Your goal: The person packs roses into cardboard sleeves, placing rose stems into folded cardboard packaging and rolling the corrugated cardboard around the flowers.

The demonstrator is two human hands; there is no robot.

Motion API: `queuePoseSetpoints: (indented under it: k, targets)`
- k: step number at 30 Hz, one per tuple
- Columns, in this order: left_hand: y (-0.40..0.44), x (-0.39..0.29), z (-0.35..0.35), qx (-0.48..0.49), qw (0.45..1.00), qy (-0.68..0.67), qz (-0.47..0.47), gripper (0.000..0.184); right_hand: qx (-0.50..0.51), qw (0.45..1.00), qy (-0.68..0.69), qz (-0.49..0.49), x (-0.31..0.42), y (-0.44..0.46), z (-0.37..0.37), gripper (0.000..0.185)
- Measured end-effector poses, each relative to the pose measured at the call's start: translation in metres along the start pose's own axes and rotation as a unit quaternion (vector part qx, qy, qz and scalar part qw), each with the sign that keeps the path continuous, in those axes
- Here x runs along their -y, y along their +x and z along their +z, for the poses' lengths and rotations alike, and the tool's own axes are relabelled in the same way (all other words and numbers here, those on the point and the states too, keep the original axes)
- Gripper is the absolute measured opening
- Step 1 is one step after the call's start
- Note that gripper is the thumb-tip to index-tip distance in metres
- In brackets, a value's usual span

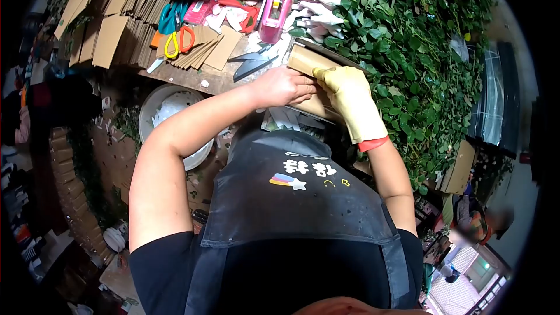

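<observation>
A folded piece of brown cardboard (303, 63) lies at the near edge of the worktable, between both hands. Bare and with curled fingers, my left hand (282, 87) presses at the cardboard's left side. My right hand (349, 96), in a pale yellow glove with a red cuff, grips the cardboard's right side with its fingers bent over it. The fingertips of the two hands nearly meet. What lies beneath the cardboard is partly hidden. Dark scissor blades (254, 64) rest just left of the cardboard.
Leafy green stems (420, 52) cover the right side. A pink tape dispenser (276, 11), white wrapped bundles (319, 6), cardboard stacks (125, 41) and orange-and-yellow scissor handles (178, 43) stand at the back. A white basin (149, 111) sits below left. People are at both sides.
</observation>
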State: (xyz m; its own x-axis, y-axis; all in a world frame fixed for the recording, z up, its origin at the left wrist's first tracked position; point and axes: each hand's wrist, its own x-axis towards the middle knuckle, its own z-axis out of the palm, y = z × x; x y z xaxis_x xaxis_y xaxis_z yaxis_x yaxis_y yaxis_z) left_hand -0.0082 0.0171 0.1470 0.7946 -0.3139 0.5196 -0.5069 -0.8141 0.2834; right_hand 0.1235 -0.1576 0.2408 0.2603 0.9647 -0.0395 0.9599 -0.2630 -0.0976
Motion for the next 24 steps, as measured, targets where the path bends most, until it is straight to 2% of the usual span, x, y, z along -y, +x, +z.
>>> queuePoseSetpoints:
  k: [3,6,7,10,13,17,20,21,22,24]
  targets:
    - [-0.001,-0.005,-0.001,0.009,0.999,-0.018,-0.04,0.016,-0.015,1.0,-0.012,0.015,0.014,-0.008,0.008,0.01]
    - [-0.009,-0.012,-0.006,-0.16,0.986,0.021,-0.034,0.011,0.006,0.996,-0.083,0.032,0.029,-0.01,0.007,0.014]
    - [-0.026,-0.018,-0.01,-0.14,0.986,0.0,-0.094,0.011,0.035,0.992,-0.117,0.037,0.032,-0.011,0.013,0.018]
    - [-0.08,-0.011,0.014,-0.173,0.93,0.069,-0.316,0.025,0.106,0.979,-0.162,0.055,0.044,-0.016,0.015,0.036]
    - [-0.108,0.027,0.042,-0.074,0.891,0.251,-0.37,0.056,0.12,0.978,-0.163,0.058,0.048,-0.02,0.016,0.046]
    - [-0.106,0.061,0.032,0.131,0.884,0.13,-0.43,0.065,0.085,0.989,-0.119,0.022,0.036,-0.026,0.008,0.049]
    - [-0.085,0.048,0.009,0.162,0.864,0.084,-0.47,0.066,0.054,0.99,-0.127,-0.004,0.031,-0.032,0.012,0.048]
    - [-0.083,0.05,0.006,0.176,0.825,-0.017,-0.536,0.069,0.05,0.991,-0.122,-0.003,0.031,-0.032,0.011,0.048]
    - [-0.072,0.043,-0.011,0.18,0.788,-0.091,-0.581,0.064,0.045,0.992,-0.115,-0.001,0.032,-0.032,0.011,0.048]
    - [-0.058,0.024,-0.044,0.139,0.728,-0.302,-0.599,0.06,0.038,0.993,-0.112,0.003,0.034,-0.03,0.013,0.047]
